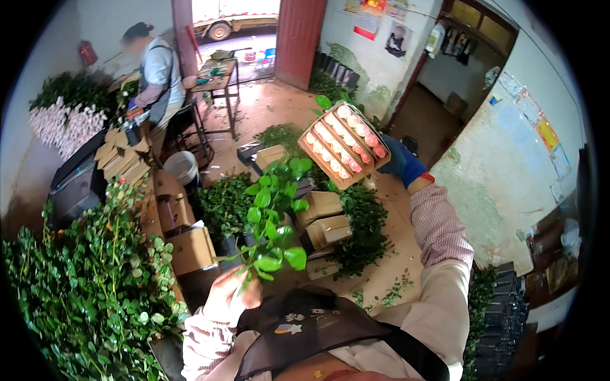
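At the lower middle, my left hand point(232, 293) is bare and closed around the lower end of a leafy green stem point(270, 235). The stem leans up and to the right, its broad leaves spread above the hand. My right hand point(401, 160), in a blue glove, reaches far forward on the right and holds a bunch of roses point(343, 146). Pale pink to coral heads sit in rows between strips of brown cardboard. The glove grips the bunch at its right side; its fingers are partly hidden behind it. Some green leaves show behind the bunch.
A big heap of leafy stems point(89, 298) fills the left. Cardboard-wrapped bunches point(327, 219) and greenery stand on the floor ahead, near a white bucket point(182, 168). Another person point(159, 76) works at the far left beside pale pink flowers point(67, 127). A wooden table point(219, 79) stands by the open doorway.
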The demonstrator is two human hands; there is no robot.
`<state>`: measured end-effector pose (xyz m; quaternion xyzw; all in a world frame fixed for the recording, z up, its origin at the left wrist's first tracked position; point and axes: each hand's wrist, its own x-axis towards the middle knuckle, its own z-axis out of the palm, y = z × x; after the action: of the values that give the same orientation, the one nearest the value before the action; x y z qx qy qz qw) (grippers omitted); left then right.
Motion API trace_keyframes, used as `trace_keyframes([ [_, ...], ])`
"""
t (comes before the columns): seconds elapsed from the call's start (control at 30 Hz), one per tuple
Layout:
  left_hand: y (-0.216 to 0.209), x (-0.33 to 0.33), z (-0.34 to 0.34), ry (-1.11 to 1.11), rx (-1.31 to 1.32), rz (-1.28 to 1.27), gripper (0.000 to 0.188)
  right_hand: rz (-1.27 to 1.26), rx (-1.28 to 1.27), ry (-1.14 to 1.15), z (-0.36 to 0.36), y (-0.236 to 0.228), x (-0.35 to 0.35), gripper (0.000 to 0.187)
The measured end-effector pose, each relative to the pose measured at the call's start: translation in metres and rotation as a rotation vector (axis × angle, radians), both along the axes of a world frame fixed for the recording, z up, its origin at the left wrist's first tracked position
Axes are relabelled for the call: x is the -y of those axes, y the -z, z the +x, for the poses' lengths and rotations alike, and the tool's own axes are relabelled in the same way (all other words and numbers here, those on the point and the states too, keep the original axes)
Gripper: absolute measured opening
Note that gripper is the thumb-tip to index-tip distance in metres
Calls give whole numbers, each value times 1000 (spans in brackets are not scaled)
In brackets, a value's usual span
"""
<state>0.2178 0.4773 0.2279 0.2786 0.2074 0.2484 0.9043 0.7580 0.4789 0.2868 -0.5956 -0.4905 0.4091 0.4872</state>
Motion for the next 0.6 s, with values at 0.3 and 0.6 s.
trace_keyframes([
  [0.3, 150, 20, 31, -25, 51, -570, 18, -120, -277, 288, 57, 6, 77, 25],
  [0.6, 197, 53, 100, 22, -111, -715, 28, -245, 130, 374, 222, 142, 129, 38],
])
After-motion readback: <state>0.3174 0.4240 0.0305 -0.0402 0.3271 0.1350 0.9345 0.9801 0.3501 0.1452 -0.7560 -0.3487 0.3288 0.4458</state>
